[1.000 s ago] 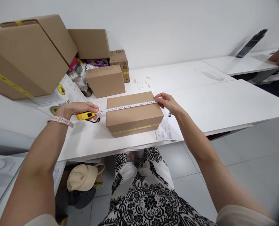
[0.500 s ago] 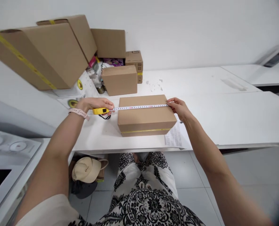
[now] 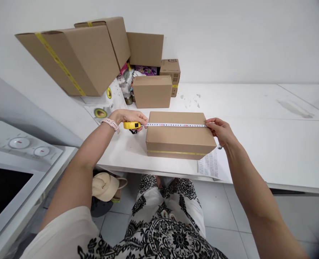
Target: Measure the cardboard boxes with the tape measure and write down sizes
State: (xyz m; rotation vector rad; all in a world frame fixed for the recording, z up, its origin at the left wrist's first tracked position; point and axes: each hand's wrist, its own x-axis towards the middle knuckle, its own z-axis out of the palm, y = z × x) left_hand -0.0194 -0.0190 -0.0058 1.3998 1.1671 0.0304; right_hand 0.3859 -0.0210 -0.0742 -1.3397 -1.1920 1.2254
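A closed cardboard box (image 3: 179, 138) with a yellow tape band lies near the front edge of the white table (image 3: 269, 144). A white measuring tape (image 3: 175, 125) is stretched across the box's top from left to right. My left hand (image 3: 129, 117) grips the yellow tape measure case (image 3: 132, 125) just left of the box. My right hand (image 3: 221, 130) pinches the tape's free end at the box's right edge.
A printed sheet (image 3: 212, 164) lies under the box's right side. Behind stand a smaller cardboard box (image 3: 152, 91), an open carton (image 3: 146, 50) with packets, and two large boxes (image 3: 75, 57) at the back left. A white appliance (image 3: 11, 158) is at the left; a cap (image 3: 104, 186) lies under the table.
The view has swung left, so the box and both hands sit further right in the picture. The tape stays stretched over the box, and both hands keep their grip.
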